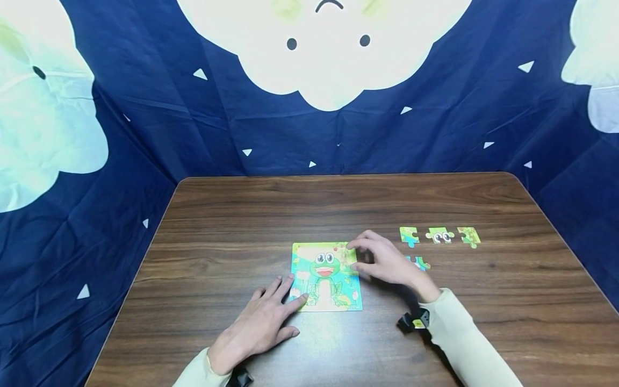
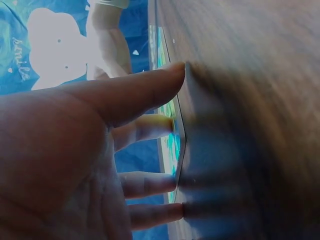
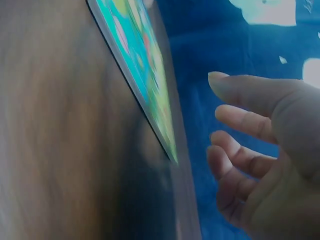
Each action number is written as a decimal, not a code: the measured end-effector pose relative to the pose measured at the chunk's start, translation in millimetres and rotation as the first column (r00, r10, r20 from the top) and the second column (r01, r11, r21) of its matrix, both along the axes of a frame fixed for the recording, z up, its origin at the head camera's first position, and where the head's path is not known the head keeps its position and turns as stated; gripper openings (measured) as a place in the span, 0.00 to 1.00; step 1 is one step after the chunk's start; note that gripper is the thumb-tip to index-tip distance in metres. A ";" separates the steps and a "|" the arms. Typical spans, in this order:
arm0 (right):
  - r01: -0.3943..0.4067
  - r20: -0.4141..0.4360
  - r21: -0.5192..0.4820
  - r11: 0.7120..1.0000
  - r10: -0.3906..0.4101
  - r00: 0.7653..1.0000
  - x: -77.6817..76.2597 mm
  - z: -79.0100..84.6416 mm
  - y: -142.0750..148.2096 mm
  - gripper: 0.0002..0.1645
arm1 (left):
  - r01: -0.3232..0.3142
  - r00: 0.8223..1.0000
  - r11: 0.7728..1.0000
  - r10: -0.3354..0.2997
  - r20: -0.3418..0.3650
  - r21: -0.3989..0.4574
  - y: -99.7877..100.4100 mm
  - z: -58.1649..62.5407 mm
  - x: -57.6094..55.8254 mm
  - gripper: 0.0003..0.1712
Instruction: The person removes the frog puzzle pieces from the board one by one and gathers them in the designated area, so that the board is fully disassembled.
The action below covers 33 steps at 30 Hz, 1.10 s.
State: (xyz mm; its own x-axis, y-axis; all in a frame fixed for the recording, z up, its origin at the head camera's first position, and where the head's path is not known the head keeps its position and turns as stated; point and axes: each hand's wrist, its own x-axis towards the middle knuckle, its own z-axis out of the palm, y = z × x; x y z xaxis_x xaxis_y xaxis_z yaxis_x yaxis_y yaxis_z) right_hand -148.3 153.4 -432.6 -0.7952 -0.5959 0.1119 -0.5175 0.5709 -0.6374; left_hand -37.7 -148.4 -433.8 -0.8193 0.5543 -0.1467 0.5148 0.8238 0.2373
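Observation:
A square frog jigsaw puzzle [image 1: 326,285] lies flat on the brown table, showing a green frog with big eyes. My left hand [image 1: 261,322] rests at its left side with spread fingers, the index fingertip on the board's lower left. In the left wrist view, the straight fingers [image 2: 150,185] touch the board's edge and the table. Over the upper right part of the puzzle is my right hand [image 1: 387,260], thumb and index finger apart. The right wrist view shows that hand's fingers [image 3: 245,120] loosely bent with nothing between them, beside the puzzle board [image 3: 145,65].
Right of the puzzle lie loose jigsaw pieces: a blue-green piece [image 1: 409,235], a piece with eyes [image 1: 440,235], a yellow-green piece [image 1: 469,235] and a partly hidden piece [image 1: 422,263] near the right wrist. A dark blue curtain [image 1: 290,134] with white clouds hangs behind the table [image 1: 232,215].

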 end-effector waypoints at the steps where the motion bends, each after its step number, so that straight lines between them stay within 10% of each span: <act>1: -0.011 0.008 0.002 1.000 0.011 1.000 1.5 -1.8 -5.2 0.24 | 0.002 1.000 1.000 -0.002 0.000 -0.002 0.1 0.1 -0.3 0.34; 33: -0.040 0.096 0.089 0.995 0.031 0.995 18.6 -17.1 -50.9 0.36 | 0.065 0.996 0.996 -0.069 -0.060 -0.067 15.8 -0.8 -5.2 0.35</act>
